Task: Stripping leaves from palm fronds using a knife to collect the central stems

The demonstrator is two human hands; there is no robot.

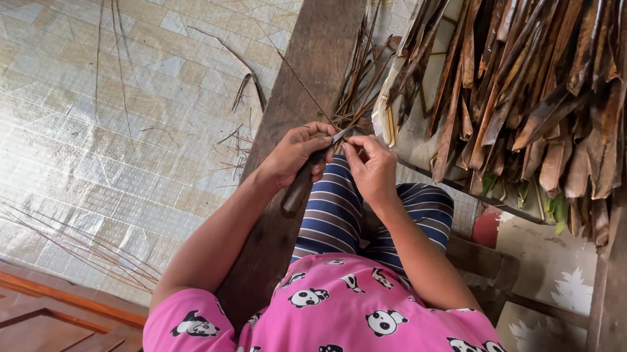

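Observation:
My left hand (pixel 296 154) is closed around the wooden handle of a knife (pixel 296 192), and its short blade points up towards my right hand. My right hand (pixel 372 166) pinches a thin dry leaf strip (pixel 347 126) against the blade tip. Both hands meet above my knee in striped trousers (pixel 331 215). Just beyond the hands, a bundle of thin brown leaf ribs (pixel 357 85) lies on a dark wooden plank (pixel 313 58).
A big pile of dry brown palm leaves (pixel 534 72) fills the upper right. A woven mat (pixel 89 118) covers the floor on the left, with loose thin ribs scattered on it. A wooden panel (pixel 30 335) is at the lower left.

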